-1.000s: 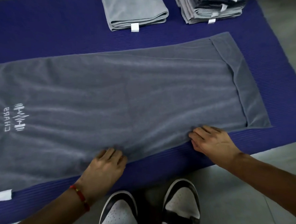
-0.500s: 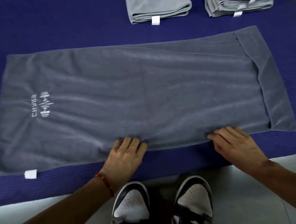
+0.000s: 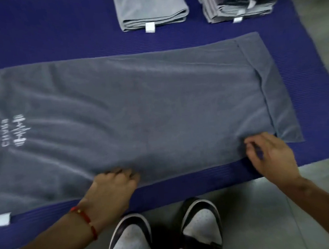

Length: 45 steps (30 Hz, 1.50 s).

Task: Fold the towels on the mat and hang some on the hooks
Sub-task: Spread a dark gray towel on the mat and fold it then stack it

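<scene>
**Hands shift apart along the towel's near edge**

Towel (image 3: pixel 149 110) lies spread flat and lengthwise on the purple mat (image 3: pixel 50 35), its right end turned over in a narrow band. Compared with half a second ago, the right hand (image 3: pixel 270 157) has slid outward towards the near right corner, and its fingers now look curled at the hem, though blur leaves it unclear whether they actually pinch cloth. The left hand (image 3: pixel 113 186) remains at the near edge, fingers bent onto the fabric; a firm hold cannot be confirmed there either. The wider spacing suggests preparation to lift the near edge and fold it away. One folded towel (image 3: pixel 150 11) and a stack (image 3: pixel 237 4) sit beyond.
</scene>
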Each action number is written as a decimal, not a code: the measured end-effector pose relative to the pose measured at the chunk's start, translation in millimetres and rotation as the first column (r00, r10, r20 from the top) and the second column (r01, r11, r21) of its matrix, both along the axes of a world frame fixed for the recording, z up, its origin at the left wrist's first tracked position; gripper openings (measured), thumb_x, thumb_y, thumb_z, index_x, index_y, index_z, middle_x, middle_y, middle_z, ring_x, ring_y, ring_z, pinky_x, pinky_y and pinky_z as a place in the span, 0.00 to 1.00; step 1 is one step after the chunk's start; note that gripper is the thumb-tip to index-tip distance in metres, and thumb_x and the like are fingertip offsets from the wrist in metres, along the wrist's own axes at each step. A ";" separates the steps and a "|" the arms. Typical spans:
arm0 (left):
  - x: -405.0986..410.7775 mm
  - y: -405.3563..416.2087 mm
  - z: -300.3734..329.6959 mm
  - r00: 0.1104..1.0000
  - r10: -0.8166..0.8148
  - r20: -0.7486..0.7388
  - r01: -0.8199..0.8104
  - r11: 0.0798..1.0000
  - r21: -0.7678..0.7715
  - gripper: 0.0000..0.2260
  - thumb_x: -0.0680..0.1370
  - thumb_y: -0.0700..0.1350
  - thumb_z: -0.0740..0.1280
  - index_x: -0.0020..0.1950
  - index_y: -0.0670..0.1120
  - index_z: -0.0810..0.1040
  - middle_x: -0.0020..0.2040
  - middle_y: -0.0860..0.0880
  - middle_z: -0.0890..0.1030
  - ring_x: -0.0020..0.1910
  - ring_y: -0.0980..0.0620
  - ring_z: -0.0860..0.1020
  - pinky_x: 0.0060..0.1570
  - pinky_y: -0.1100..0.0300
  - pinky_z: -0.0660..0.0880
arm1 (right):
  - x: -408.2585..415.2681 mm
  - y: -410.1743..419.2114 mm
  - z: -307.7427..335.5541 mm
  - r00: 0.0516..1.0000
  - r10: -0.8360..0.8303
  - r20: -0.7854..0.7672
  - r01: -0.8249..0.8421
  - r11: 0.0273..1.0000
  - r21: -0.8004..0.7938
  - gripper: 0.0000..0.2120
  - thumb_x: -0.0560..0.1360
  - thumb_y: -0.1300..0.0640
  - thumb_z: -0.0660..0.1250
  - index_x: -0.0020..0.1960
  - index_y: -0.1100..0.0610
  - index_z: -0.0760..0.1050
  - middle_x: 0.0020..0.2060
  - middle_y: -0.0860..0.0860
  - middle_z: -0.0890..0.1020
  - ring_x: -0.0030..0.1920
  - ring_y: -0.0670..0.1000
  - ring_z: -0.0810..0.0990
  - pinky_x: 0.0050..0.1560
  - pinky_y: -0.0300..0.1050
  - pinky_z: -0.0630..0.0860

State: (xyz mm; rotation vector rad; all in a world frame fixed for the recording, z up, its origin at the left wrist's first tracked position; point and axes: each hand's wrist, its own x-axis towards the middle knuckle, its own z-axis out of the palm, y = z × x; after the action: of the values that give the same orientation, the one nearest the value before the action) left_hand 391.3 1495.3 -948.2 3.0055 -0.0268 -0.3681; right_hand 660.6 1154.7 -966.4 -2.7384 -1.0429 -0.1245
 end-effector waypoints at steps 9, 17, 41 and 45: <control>131.6 22.9 -5.0 0.953 -0.173 0.250 0.174 0.984 0.018 0.20 0.67 0.41 0.72 0.58 0.42 0.84 0.62 0.37 0.81 0.57 0.34 0.82 0.51 0.39 0.80 | 63.9 -56.8 -13.1 0.445 -0.812 -0.378 0.876 0.482 -0.005 0.18 0.79 0.54 0.70 0.62 0.66 0.74 0.58 0.67 0.79 0.64 0.66 0.73 0.64 0.56 0.70; 236.0 20.9 -33.4 0.991 -0.055 0.126 0.048 0.997 0.059 0.26 0.81 0.57 0.60 0.78 0.54 0.67 0.80 0.42 0.61 0.76 0.32 0.59 0.66 0.28 0.64 | 73.4 -74.0 2.2 0.256 -0.802 -0.540 0.956 0.293 0.017 0.11 0.78 0.61 0.71 0.60 0.59 0.78 0.55 0.55 0.83 0.54 0.55 0.81 0.62 0.48 0.75; 244.0 44.2 -67.5 0.952 0.256 0.167 -0.268 0.962 0.051 0.30 0.80 0.61 0.51 0.82 0.59 0.53 0.83 0.48 0.52 0.81 0.39 0.49 0.72 0.26 0.47 | 346.8 169.7 6.9 0.972 -0.227 0.064 0.233 0.882 -0.410 0.09 0.79 0.52 0.68 0.59 0.49 0.80 0.59 0.54 0.79 0.67 0.59 0.69 0.72 0.65 0.54; 244.4 44.9 -64.3 0.946 0.296 0.129 -0.303 0.952 0.033 0.30 0.79 0.62 0.51 0.82 0.60 0.52 0.83 0.47 0.51 0.81 0.39 0.49 0.73 0.28 0.46 | 294.0 176.6 -11.3 0.944 -0.327 0.041 0.323 0.894 -0.310 0.23 0.83 0.50 0.59 0.77 0.48 0.62 0.80 0.56 0.57 0.79 0.63 0.54 0.71 0.80 0.47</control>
State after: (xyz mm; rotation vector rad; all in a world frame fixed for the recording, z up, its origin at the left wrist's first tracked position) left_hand 635.7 1540.3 -1012.6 3.0115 0.4317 -0.1543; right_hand 954.5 1331.4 -977.7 -3.1800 -0.6336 0.0093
